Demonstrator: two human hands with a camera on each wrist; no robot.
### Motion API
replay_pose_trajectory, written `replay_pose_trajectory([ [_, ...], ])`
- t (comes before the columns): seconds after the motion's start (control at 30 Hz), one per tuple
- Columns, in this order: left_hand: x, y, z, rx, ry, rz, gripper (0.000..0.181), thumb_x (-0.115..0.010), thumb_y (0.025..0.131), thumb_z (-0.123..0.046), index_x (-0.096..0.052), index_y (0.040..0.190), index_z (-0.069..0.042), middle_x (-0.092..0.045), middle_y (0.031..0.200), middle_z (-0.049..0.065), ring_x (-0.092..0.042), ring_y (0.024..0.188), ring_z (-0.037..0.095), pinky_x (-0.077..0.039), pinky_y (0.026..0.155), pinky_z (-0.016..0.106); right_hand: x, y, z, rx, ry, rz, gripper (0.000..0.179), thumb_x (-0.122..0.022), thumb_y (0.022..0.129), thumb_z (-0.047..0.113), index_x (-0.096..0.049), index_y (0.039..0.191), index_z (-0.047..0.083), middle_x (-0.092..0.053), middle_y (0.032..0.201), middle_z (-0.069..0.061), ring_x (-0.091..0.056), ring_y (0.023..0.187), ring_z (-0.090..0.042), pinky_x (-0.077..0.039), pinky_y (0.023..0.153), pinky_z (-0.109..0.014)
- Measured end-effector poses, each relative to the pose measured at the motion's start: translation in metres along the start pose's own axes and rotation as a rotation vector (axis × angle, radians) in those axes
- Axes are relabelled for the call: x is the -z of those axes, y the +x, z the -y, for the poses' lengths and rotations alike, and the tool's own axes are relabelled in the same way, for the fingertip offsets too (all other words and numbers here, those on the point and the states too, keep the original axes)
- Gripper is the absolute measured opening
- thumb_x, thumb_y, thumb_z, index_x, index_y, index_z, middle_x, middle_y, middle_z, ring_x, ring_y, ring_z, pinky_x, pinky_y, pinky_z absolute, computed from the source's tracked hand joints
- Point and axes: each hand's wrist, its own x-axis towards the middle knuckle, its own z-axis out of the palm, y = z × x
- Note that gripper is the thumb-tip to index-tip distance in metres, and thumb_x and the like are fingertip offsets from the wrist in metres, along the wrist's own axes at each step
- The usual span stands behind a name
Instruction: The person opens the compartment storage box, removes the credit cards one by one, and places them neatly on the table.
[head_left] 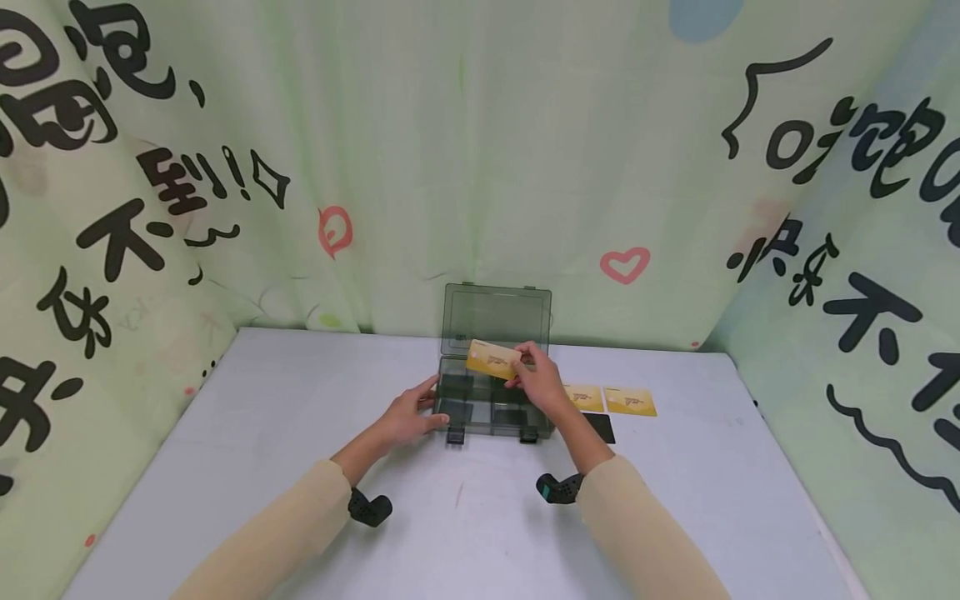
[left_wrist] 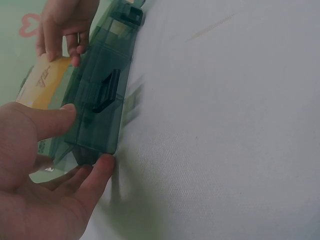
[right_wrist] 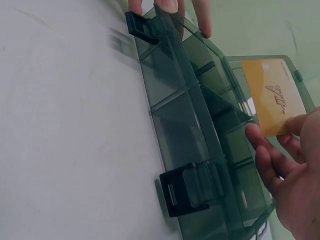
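Observation:
A translucent dark green compartment box (head_left: 491, 432) stands on the table with its hinged lid (head_left: 497, 312) raised at the back. My left hand (head_left: 408, 414) grips the box at its left end, thumb over the rim and fingers low along the side, as the left wrist view shows. Between the thumb and fingers of my right hand (head_left: 542, 382) I pinch a yellow card (head_left: 491, 359), held tilted above the compartments. The card's printed face shows in the right wrist view, where the box's black latch (right_wrist: 184, 192) hangs unfastened at the front.
Two more yellow cards (head_left: 631, 402) (head_left: 584, 397) lie side by side to the right of the box. Nearer me is a flat black piece (head_left: 600, 427), partly hidden by my right forearm. A printed curtain (head_left: 480, 167) encloses the white table (head_left: 465, 533) at the back and sides.

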Motion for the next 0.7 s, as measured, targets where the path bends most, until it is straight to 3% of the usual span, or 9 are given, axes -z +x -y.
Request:
replay_pose_trajectory([
  [0.2,0.000,0.000,-0.001,-0.002,0.006,0.000,0.078,-0.068,0.091,-0.018,-0.024,0.155,-0.019,-0.044,0.148,0.017,-0.042,0.138,0.034,-0.039,0.111,0.050,0.008,-0.002,-0.001,0.031,-0.062,-0.027,0.020,-0.048,0.102,0.016,-0.051,0.120,0.008,-0.056,0.105,-0.012,-0.062,0.091,-0.025,-0.054,0.081,-0.038],
  [0.5,0.000,0.001,0.001,-0.001,-0.002,-0.006,0.078,-0.068,0.091,-0.017,-0.024,0.155,-0.019,-0.045,0.148,0.016,-0.043,0.138,0.034,-0.038,0.112,0.050,0.013,-0.004,-0.001,0.037,-0.070,-0.024,0.018,-0.049,0.101,0.013,-0.052,0.118,0.007,-0.056,0.104,-0.013,-0.063,0.085,-0.026,-0.053,0.075,-0.037],
  [0.7,0.000,0.000,0.001,0.002,0.008,-0.010,0.078,-0.068,0.091,-0.018,-0.023,0.155,-0.020,-0.044,0.148,0.016,-0.042,0.138,0.034,-0.039,0.111,0.049,0.015,-0.006,0.002,0.029,-0.099,-0.027,0.017,-0.050,0.101,0.011,-0.054,0.117,0.008,-0.058,0.107,-0.015,-0.064,0.094,-0.025,-0.056,0.080,-0.041],
])
